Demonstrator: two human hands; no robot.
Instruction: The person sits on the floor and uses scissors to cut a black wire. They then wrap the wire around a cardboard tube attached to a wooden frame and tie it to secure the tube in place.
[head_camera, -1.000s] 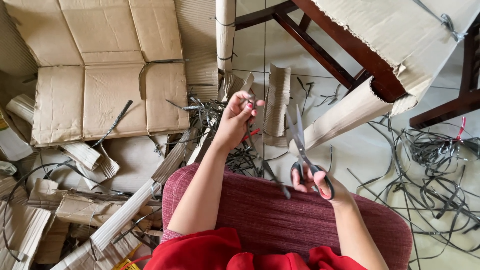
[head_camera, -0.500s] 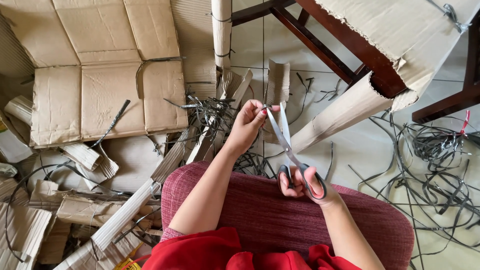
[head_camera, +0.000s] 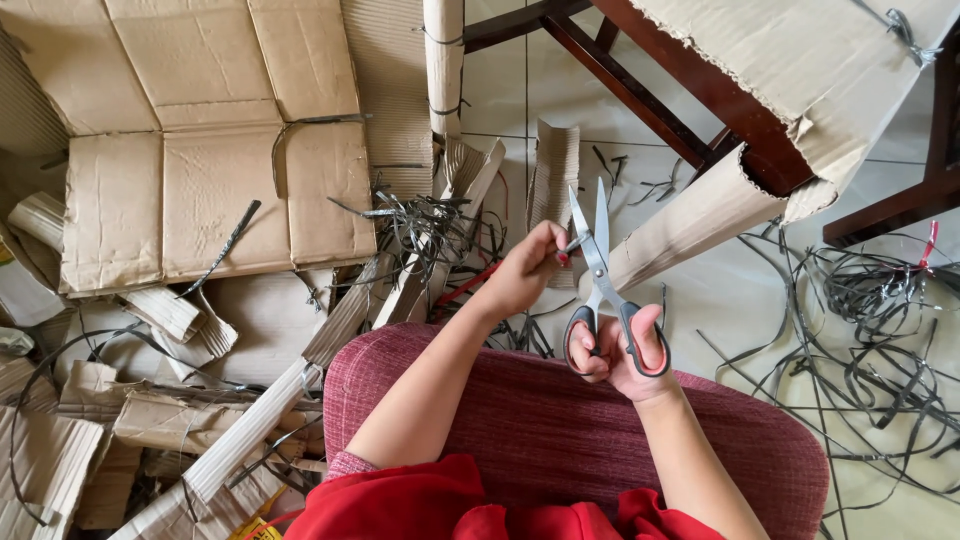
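Pale floor tiles (head_camera: 720, 300) lie under a litter of cardboard and dark strapping, and the person sits over a red woven cushion (head_camera: 560, 430) with both arms stretched forward above it.

The scissors (head_camera: 603, 275) have bright steel blades and grey handles lined with red. Their blades stand slightly parted, tips pointing away from the person. The right hand (head_camera: 625, 350) is closed through the handle loops, thumb in one ring and fingers in the other. The left hand (head_camera: 525, 268) sits just to the left of the blades, fingertips pinched on something small at the blade edge; what it is cannot be made out.

Beyond the left hand lies a tangle of dark plastic strips (head_camera: 430, 225), mixed with folded cardboard pieces. Further left of it a flattened cardboard box (head_camera: 210, 190) covers the floor, with a loose strip lying across it. Rolled and crushed cardboard (head_camera: 160, 420) crowds the space beside the left arm, right up to the cushion's edge.

Past the scissor tips a rolled corrugated sheet (head_camera: 700, 215) slants toward the blades and ends near them. It hangs from a dark wooden chair frame (head_camera: 690, 90) wrapped in cardboard. To the right of the right hand more black strapping (head_camera: 870, 330) loops over the tiles. The barest floor lies between that heap and the right hand, and just ahead of the blades.
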